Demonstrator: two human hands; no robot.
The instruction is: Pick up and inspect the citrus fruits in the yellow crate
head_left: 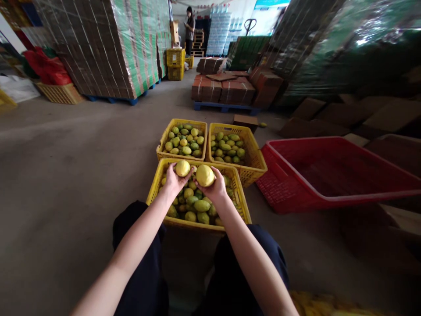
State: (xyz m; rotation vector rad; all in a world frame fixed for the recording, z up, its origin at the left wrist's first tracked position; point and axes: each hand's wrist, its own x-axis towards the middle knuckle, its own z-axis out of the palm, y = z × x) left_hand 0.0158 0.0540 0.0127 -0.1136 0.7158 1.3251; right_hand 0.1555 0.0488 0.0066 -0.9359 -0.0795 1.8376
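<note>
My left hand [174,181] is closed round a yellow lemon [183,168], which rests between thumb and fingers. Close beside it, my right hand [213,186] grips a larger, paler lemon [204,175]. Both hands are held above the near yellow crate [244,204], which is full of green and yellow lemons [201,205]. Part of that fruit is hidden under my hands and forearms. Behind it stand two more yellow crates, the left one [159,149] and the right one [255,164], each with lemons inside.
At the right sits a large red bin [286,184], with cardboard [305,109] around it. Bundled flat cartons [223,90] lie on a blue pallet [226,107] ahead. Wrapped stacks [125,48] rise at the left. A person [190,30] stands far back.
</note>
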